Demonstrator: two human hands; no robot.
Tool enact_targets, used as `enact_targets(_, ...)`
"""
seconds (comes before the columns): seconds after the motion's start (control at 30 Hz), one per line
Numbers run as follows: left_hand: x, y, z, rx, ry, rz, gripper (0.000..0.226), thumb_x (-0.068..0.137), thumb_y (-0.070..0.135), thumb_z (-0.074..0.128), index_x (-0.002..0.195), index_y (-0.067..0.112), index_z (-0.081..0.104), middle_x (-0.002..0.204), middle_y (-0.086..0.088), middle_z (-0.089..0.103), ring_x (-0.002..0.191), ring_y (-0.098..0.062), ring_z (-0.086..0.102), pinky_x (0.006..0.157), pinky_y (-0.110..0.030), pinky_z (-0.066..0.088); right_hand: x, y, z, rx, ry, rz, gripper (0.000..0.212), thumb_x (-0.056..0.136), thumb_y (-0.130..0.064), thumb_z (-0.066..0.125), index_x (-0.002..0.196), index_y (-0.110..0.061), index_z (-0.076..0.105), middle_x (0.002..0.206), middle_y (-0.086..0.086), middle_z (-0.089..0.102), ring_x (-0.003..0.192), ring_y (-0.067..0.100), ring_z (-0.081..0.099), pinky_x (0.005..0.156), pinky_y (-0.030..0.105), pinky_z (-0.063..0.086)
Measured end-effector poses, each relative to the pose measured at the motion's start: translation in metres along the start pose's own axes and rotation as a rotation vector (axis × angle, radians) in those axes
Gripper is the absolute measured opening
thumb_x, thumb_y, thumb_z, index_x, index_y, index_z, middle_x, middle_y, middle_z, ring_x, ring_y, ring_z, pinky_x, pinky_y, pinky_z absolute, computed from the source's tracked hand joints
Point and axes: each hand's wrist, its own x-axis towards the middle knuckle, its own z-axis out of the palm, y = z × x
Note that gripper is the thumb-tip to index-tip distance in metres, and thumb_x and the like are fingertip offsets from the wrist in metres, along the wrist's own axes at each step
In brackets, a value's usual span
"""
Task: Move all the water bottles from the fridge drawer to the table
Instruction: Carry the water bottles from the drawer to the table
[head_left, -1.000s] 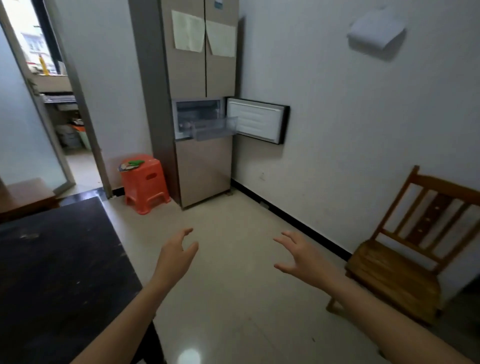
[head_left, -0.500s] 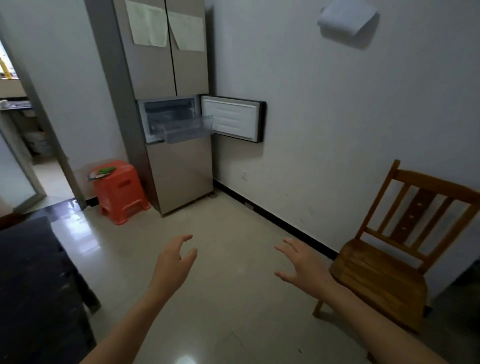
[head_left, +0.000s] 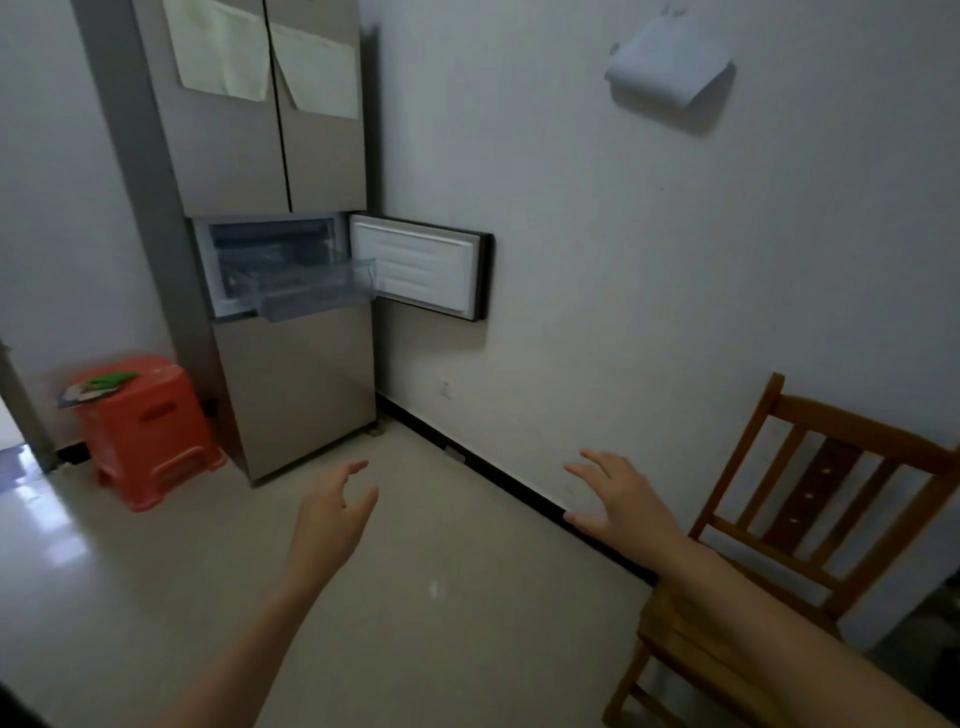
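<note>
A tall beige fridge (head_left: 291, 374) stands in the far corner. Its small middle door (head_left: 421, 270) is swung open to the right against the wall. A clear plastic drawer (head_left: 311, 301) is pulled partway out of the open compartment. I cannot make out any water bottles in the drawer from here. My left hand (head_left: 332, 514) and my right hand (head_left: 618, 499) are held out in front of me over the floor, fingers spread and relaxed, holding nothing. Both are well short of the fridge.
An orange plastic stool (head_left: 145, 431) with small items on top stands left of the fridge. A wooden chair (head_left: 810, 519) stands against the right wall, close to my right arm. A doorway (head_left: 15, 457) opens at far left. Tiled floor (head_left: 431, 571) lies between me and the fridge.
The view has swung right and moved nearer the fridge. The dark table at the lower left has dropped out of sight. Both hands stay open and empty.
</note>
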Motion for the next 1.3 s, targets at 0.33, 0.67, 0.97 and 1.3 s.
enact_targets(0.33, 0.085, -0.007, 0.074, -0.016, -0.068, -0.048, 0.033, 0.088, 0.015, 0.056, 0.121, 0.012, 0.055, 0.126, -0.008, 0.056, 0.109, -0.019, 0.051, 0.089, -0.032, 0.039, 0.07, 0.072, 0.028, -0.022, -0.079, 0.013, 0.059, 0.082, -0.041, 0.057, 0.133, -0.014, 0.045, 0.145, 0.012, 0.032, 0.135, 0.026, 0.029, 0.108, 0.042, 0.028)
enact_targets(0.67, 0.215, 0.018, 0.135, 0.053, 0.106, -0.038, 0.032, 0.084, 0.007, 0.06, 0.115, 0.004, 0.059, 0.118, -0.013, 0.059, 0.11, -0.03, 0.053, 0.096, -0.043, 0.042, 0.229, 0.164, 0.043, 0.013, -0.058, -0.134, 0.058, 0.085, -0.036, 0.06, 0.136, -0.015, 0.041, 0.148, 0.01, 0.027, 0.137, 0.023, 0.024, 0.109, 0.037, 0.023)
enact_targets(0.97, 0.265, 0.012, 0.16, 0.087, 0.174, -0.185, 0.029, 0.086, 0.011, 0.059, 0.115, 0.009, 0.059, 0.118, -0.007, 0.058, 0.11, -0.021, 0.052, 0.09, -0.033, 0.04, 0.351, 0.179, 0.098, 0.159, -0.084, -0.291, 0.058, 0.081, -0.033, 0.062, 0.133, -0.013, 0.046, 0.144, 0.014, 0.035, 0.133, 0.027, 0.032, 0.106, 0.04, 0.029)
enact_targets(1.3, 0.369, -0.063, 0.1, 0.108, 0.414, -0.239, 0.026, 0.084, 0.006, 0.06, 0.11, 0.004, 0.062, 0.113, -0.012, 0.062, 0.106, -0.028, 0.057, 0.093, -0.043, 0.044, 0.507, 0.118, 0.158, 0.202, -0.092, -0.459, 0.055, 0.081, -0.026, 0.067, 0.131, -0.011, 0.049, 0.141, 0.017, 0.039, 0.131, 0.03, 0.036, 0.105, 0.037, 0.029)
